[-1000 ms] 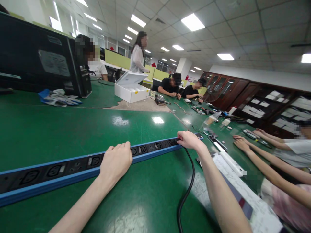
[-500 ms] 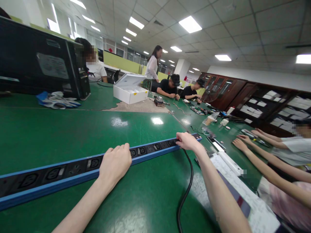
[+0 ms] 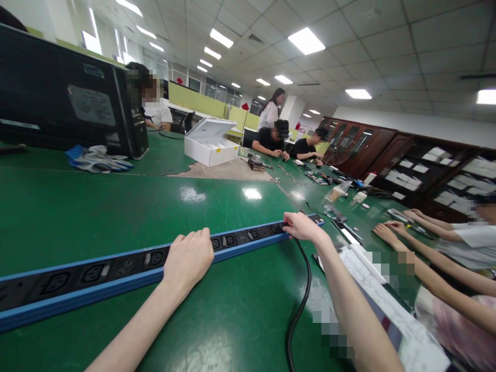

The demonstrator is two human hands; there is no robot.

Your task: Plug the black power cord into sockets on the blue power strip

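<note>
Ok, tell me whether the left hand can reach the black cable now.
Probably yes: only green tabletop shows between the left hand and the black cable, though it would likely first have to let go of the power strip.

The power strip (image 3: pixel 135 264) runs off the left edge, and the left hand (image 3: pixel 189 257) hides some of its holes. The right hand (image 3: pixel 301 226) hides the top of the black cord (image 3: pixel 309 274); the bottom edge cuts it off.

The head view looks forward and down from close behind and above the left hand (image 3: pixel 188 258) and right hand (image 3: pixel 302 226), across the green tabletop (image 3: pixel 116 212) to ceiling lights (image 3: pixel 306 41) far beyond them.
</note>
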